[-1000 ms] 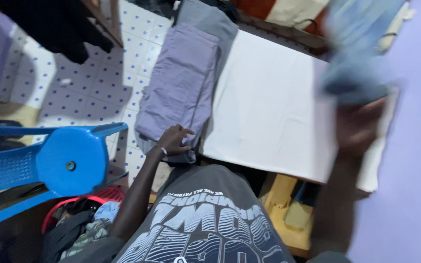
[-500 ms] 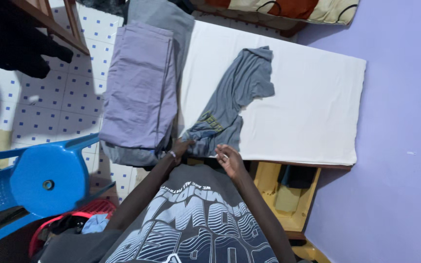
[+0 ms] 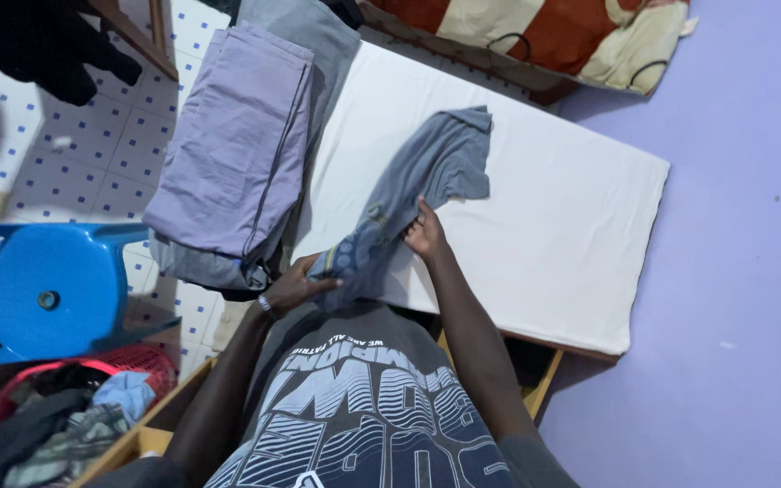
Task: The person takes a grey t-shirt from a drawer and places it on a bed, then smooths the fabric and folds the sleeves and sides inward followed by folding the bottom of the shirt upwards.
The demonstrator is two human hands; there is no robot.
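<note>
Lying between both hands [image 3: 296, 287], seemingly gripped: grey shirt [image 3: 427, 172]

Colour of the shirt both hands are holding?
Grey-blue T-shirt, small yellowish print near the middle; head view.

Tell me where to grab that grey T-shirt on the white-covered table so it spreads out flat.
Probably the bunched near end of the grey T-shirt, coming from the table's near edge. There the cloth is gathered into a narrow roll between the left hand and the right hand, while the far end already fans out flat on the white sheet. Pinching each side of that roll should let it open.
</note>
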